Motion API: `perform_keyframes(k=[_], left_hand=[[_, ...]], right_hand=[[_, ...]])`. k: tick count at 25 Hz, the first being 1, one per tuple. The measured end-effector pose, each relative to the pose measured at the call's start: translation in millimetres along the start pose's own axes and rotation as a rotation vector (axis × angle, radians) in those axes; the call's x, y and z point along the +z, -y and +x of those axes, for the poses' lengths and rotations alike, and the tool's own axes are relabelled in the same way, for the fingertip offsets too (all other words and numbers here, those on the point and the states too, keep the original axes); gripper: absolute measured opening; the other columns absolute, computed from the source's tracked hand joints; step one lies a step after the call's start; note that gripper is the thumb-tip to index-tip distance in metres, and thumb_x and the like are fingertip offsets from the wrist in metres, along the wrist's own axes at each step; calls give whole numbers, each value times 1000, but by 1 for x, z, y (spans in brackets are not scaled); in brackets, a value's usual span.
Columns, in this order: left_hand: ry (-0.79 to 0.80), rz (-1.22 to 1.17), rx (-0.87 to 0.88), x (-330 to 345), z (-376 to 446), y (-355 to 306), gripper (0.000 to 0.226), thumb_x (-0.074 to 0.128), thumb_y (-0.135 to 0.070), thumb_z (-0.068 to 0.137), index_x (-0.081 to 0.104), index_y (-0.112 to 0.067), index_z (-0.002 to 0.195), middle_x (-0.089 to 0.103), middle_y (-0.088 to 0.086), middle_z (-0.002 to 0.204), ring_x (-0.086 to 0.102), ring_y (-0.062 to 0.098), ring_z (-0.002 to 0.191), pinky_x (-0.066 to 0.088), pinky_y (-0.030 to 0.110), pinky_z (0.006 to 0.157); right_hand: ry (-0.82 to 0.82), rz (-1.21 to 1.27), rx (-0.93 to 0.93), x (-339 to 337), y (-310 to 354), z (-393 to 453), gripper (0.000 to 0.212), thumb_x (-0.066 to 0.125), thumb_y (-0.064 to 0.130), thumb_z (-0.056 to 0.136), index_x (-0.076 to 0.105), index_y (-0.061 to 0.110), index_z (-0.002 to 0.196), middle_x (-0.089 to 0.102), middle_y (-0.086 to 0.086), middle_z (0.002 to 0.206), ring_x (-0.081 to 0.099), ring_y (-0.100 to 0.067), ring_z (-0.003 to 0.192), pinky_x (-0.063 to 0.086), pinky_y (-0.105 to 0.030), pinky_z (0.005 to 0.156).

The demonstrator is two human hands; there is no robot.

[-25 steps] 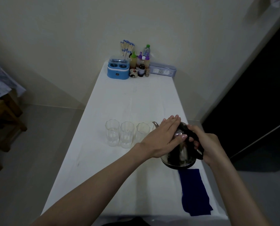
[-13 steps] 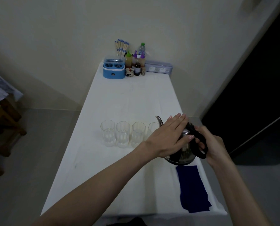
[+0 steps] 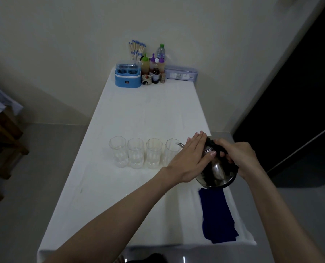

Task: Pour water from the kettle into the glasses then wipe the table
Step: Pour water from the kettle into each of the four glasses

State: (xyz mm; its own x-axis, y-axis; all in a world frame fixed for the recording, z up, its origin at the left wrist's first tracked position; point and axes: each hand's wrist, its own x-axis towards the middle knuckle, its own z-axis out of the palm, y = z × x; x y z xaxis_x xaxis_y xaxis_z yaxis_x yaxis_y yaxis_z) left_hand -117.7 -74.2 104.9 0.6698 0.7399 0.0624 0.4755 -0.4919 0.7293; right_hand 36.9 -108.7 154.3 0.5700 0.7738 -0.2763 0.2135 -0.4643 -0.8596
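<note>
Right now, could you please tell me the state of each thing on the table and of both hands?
Kettle: lifted, tilted, spout at the rightmost glass.
Left hand: flat, pressing the kettle's lid.
Right hand: gripping the kettle's handle.
Glasses: four upright in a row; water levels unclear.
Blue cloth: lying flat, untouched.

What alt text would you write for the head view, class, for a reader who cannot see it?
Two hands tip a steel kettle toward the rightmost of four glasses on a white table: the right hand grips its black handle, the left hand lies flat on the lid. A blue cloth lies near the front right corner.
</note>
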Motion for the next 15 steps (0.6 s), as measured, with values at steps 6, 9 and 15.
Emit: perform_keyframes(k=[6,9,15], left_hand=[[-30,-63,-32,4,3,-1,67,25,-46,104,1,-11,156,-1,3,165,-8,8,150,-7,25,120],[-44,-84,-41,5,6,-2,67,26,-45,104,1,-10,156,-1,3,165,-7,8,150,-7,24,120],[-67,-109,-44,8,8,-3,68,26,-46,104,1,-12,156,-1,2,165,-7,6,150,-7,23,119]], right_hand=[[1,-94,-43,-3,11,4,44,78,44,74,72,3,62,62,-4,52,50,-17,51,43,-30,59],[14,-104,-61,-6,15,5,44,79,43,76,74,0,67,64,-3,54,51,-16,50,43,-28,56],[25,-142,-73,-9,21,7,48,79,43,76,77,-5,78,65,-5,58,49,-7,39,42,-24,50]])
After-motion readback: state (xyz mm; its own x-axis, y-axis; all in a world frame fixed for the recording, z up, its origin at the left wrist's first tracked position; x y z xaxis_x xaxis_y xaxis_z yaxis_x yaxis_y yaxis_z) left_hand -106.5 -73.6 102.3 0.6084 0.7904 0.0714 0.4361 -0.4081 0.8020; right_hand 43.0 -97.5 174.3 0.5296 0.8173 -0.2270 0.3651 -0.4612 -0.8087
